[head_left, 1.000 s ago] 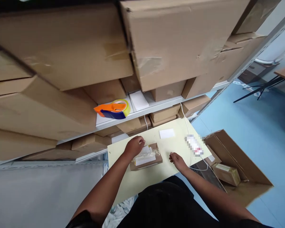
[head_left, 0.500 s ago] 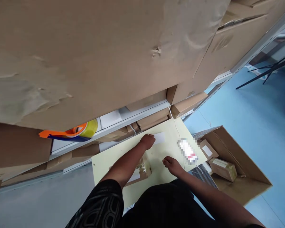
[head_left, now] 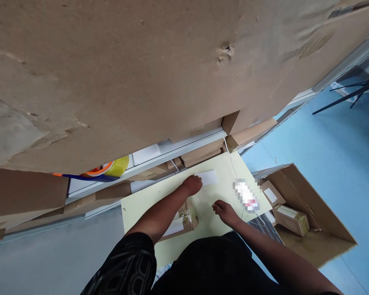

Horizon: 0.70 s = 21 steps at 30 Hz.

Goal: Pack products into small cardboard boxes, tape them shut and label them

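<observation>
My left hand (head_left: 193, 185) is closed at the left end of a white piece of paper (head_left: 208, 178) near the far edge of the pale yellow table (head_left: 169, 186); its fingertips are mostly hidden. Under my left forearm sits a small cardboard box (head_left: 189, 224) with shiny clear tape and a white label, partly covered by the arm. My right hand (head_left: 224, 209) hovers over the table's near right part with curled fingers. Whatever it may hold is too small to make out. To its right lies a pixelated phone-like object (head_left: 246, 194).
A big cardboard box (head_left: 141, 82) on the shelf fills the upper view. Below it are tape rolls (head_left: 119, 166) on the shelf rail (head_left: 153, 164). An open carton (head_left: 322, 205) with several small boxes stands right of the table. A white cable (head_left: 230, 153) runs down to the table.
The view has shifted slightly, so the table and carton appear a little farther right. Both hands keep nearly the same places and shapes.
</observation>
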### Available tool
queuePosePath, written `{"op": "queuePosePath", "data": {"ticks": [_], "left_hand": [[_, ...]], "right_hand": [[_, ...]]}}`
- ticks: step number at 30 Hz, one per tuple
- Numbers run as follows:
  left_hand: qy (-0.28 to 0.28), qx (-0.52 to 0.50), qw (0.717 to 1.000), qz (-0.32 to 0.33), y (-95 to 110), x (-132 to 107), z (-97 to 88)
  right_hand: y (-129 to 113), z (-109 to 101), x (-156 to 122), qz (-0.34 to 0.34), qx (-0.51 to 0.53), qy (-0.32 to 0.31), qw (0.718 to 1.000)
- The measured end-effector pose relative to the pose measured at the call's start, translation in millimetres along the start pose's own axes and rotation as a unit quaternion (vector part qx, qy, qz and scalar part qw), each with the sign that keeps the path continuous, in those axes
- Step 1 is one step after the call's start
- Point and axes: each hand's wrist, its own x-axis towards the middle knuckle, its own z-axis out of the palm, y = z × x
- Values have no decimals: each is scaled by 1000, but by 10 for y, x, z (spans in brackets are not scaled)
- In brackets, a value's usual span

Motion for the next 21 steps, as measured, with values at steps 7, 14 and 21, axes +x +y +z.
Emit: {"op": "queuePosePath", "data": {"ticks": [7, 14, 21], "left_hand": [[20, -20, 1000, 2, -13, -54, -114], [91, -65, 994, 1, 44, -160, -353], [200, -109, 974, -18, 256, -178, -516]], "right_hand": [[-64, -47, -26, 5, -27, 12, 1000], [-309, -114, 233, -149, -201, 155, 956], [-675, -173, 770, -131, -260, 200, 936]]}}
